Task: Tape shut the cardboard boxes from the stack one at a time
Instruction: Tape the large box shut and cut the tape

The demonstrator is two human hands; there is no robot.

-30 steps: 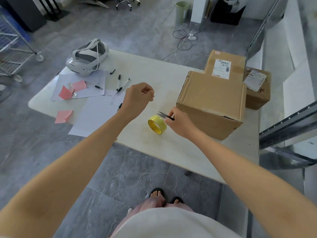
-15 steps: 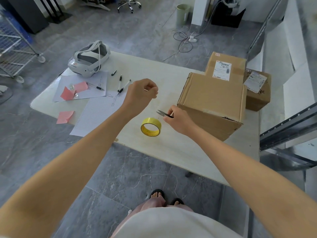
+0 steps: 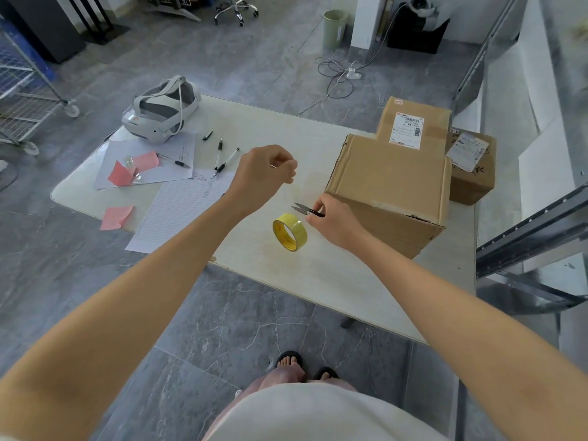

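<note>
Near the table's (image 3: 286, 128) front edge, the right hand (image 3: 337, 222) pinches snips (image 3: 302, 207) beside the tape roll (image 3: 290, 232); the left hand (image 3: 262, 175), fingers curled, pinches a faint tape strip (image 3: 294, 190).

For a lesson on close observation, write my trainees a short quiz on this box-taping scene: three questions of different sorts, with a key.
1. True or false: the right hand holds snips.
2. Where is the tape roll? A, on top of a box; B, on the table beside the right hand; C, on the floor.
3. How many boxes are in view?

Key: 1, true. 2, B. 3, three: front, rear and right.
</note>
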